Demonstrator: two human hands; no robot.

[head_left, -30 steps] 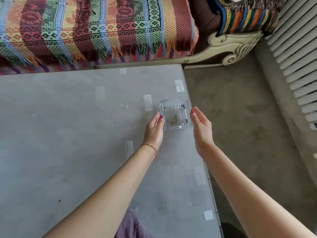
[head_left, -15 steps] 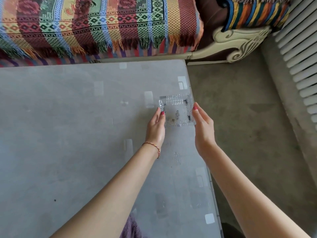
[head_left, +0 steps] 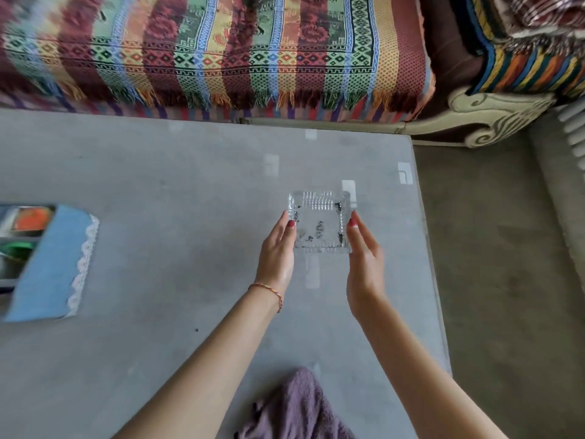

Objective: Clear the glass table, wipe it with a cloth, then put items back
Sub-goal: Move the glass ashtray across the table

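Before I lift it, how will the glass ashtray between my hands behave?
The glass ashtray looks thick and ribbed, so probably stiff and heavy for its size. Its smooth sides may slip in the left hand and right hand. Dark ash inside could spill if tilted; it may chip against the glass table.

The glass desk (head_left: pixel 164 359) shows the grey floor through its clear top, and small pale squares are visible under the glass. At its left edge lies a blue cloth with white lace trim (head_left: pixel 53 264), partly over a blurred tray (head_left: pixel 19 236). A purple cloth (head_left: pixel 297 410) sits crumpled at the near edge.
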